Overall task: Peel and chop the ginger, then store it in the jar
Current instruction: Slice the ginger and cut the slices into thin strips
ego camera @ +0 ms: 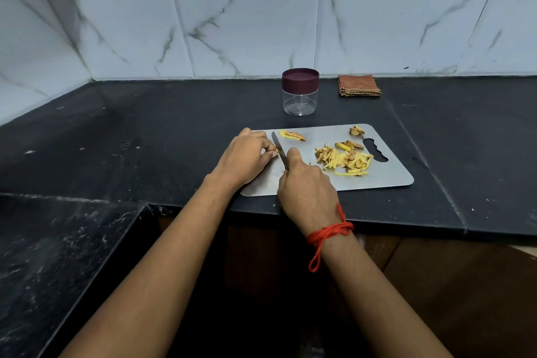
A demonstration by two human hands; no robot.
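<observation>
Now | right hand point(305, 183) grip: curled round knife point(278, 145) | left hand point(247, 158) grip: pinching ginger piece point(276, 150) beside blade

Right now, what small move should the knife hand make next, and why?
Probably press the knife down for another slice: the right hand holds its blade beside the ginger piece that the left hand pinches, and the jar has its lid on.
</observation>
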